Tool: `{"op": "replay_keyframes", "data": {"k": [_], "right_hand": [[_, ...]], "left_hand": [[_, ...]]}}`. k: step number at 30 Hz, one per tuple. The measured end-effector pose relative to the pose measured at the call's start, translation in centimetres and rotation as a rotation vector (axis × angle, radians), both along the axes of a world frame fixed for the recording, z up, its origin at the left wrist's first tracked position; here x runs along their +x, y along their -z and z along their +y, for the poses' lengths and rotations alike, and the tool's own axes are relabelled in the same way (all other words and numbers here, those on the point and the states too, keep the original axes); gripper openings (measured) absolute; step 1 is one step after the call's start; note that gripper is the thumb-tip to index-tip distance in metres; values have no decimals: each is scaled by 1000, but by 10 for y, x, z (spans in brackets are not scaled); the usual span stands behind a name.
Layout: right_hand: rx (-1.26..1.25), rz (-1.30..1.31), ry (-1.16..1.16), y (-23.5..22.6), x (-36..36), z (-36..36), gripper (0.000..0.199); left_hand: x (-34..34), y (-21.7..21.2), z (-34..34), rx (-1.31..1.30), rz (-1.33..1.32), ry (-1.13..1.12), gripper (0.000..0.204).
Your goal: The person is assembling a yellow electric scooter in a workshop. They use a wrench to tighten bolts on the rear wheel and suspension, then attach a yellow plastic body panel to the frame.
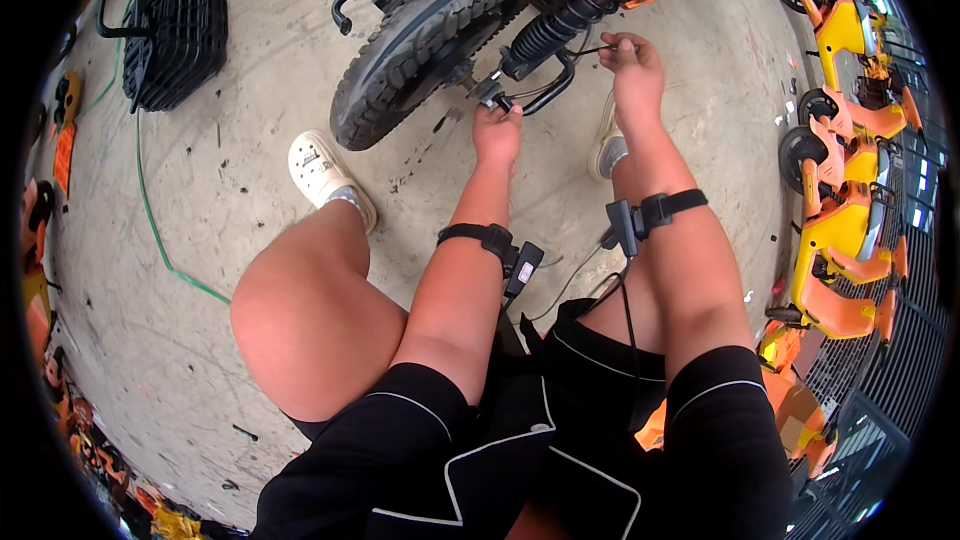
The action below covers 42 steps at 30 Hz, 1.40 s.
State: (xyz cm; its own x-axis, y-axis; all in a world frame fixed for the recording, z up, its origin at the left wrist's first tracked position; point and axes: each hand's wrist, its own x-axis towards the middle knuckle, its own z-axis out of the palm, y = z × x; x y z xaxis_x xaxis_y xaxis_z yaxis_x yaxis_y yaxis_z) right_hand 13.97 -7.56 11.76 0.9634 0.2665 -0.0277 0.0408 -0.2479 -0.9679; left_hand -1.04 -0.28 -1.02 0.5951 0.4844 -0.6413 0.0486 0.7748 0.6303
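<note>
Black cable [592, 50] is pinched in the nearly closed right hand [632, 58], near the coil spring [560, 32]; the left hand [497, 128], fingers curled, meets the metal fitting [489, 92] beside the tyre [415, 45], grip impossible to tell

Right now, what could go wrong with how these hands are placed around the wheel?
The thin black cable pinched in the right hand could snag on the curved black metal bar close by. The left hand, up at the small metal fitting near the black knobby rubber tyre, might get nipped if the wheel shifted. The loose black cord hanging from the right forearm's strapped device might catch too.
</note>
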Motion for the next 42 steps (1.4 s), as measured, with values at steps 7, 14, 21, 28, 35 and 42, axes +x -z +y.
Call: {"op": "replay_keyframes", "data": {"k": [7,14,21,28,35,42], "right_hand": [[-572,-599,-284,12,-78,5,12],[-804,-865,-611,52,-96,1,29],[-684,-625,-532,38,-101,8,18],[-765,-778,-642,44,-93,-9,23],[-743,-785,-700,32,-96,-8,34],[-406,-447,-93,2,-73,4,17]], "left_hand": [[0,1,-4,28,5,-29,52],[-5,-17,1,-24,-51,-61,48],[-7,-17,-4,-55,-108,-118,46],[-7,-11,-5,-8,-84,-68,49],[-4,-10,-4,-20,-80,-89,49],[-4,1,-8,26,-65,-80,52]]}}
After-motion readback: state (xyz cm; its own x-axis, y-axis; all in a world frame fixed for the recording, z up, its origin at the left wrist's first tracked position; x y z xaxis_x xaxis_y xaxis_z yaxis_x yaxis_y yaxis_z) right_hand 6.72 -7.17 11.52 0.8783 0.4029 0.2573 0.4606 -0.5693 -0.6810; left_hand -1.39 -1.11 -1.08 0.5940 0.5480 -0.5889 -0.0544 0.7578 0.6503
